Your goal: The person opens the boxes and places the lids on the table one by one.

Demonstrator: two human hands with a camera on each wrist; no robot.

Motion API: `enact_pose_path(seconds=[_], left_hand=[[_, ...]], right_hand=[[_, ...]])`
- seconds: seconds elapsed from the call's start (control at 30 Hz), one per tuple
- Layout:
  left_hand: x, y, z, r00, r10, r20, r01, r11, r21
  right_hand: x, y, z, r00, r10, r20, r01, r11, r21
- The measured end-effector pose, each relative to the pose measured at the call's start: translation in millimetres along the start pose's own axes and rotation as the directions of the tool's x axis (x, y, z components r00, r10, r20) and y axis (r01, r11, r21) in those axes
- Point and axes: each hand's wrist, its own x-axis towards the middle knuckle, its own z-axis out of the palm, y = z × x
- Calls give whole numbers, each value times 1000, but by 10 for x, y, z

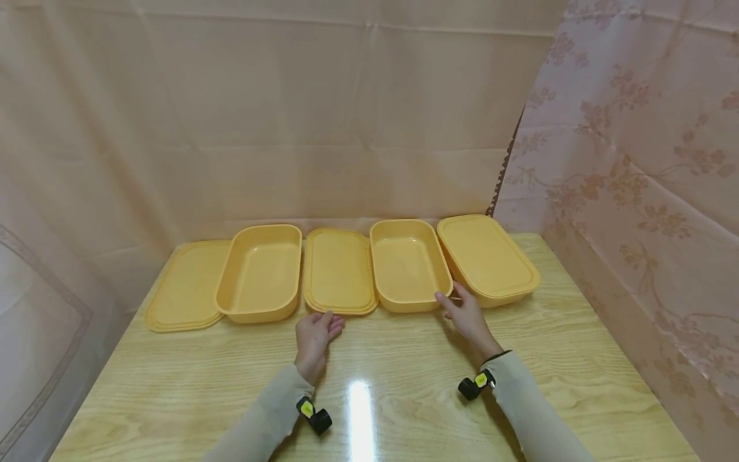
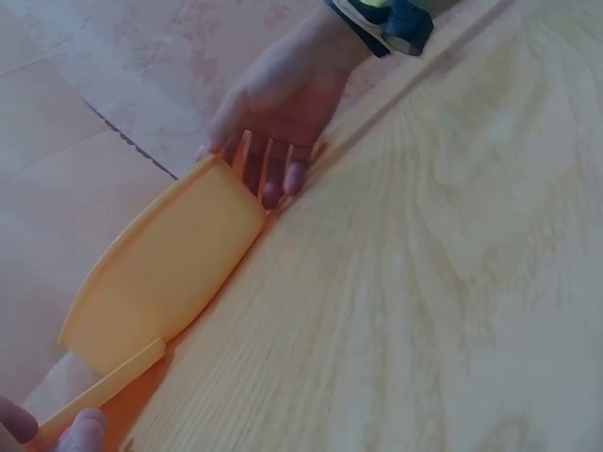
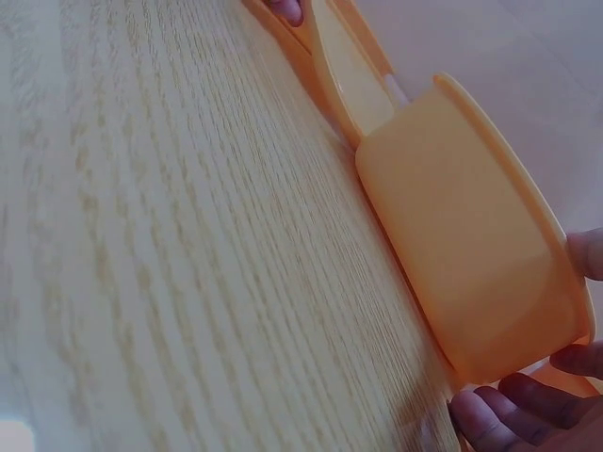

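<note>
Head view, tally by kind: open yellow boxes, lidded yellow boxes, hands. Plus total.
Open boxes: 2 (left open box, right open box)
Lidded box: 1
Hands: 2 (left hand, right hand)
Total: 5

The left arm [image 1: 262, 410] is slanting forward and to the right, while the right arm [image 1: 531, 407] is slanting forward and to the left. The left hand [image 1: 314, 335] is pinching between thumb and fingers [image 1: 336, 326]. The right hand [image 1: 470, 319] is gripping, its thumb [image 3: 589, 252] standing apart from its fingers.
</note>
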Motion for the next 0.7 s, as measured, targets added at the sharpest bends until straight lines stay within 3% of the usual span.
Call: enact_pose_path(seconds=[0.43,0.7], left_hand=[[-21,-4,-92,995,-17,101,22,998,-57],[13,-29,-95,991,-74,112,79,996,-37]], right_hand=[[-1,6,1,1000,-8,2,8,1000,-5],[7,6,-10,1000,-4,11,4,1000,8]])
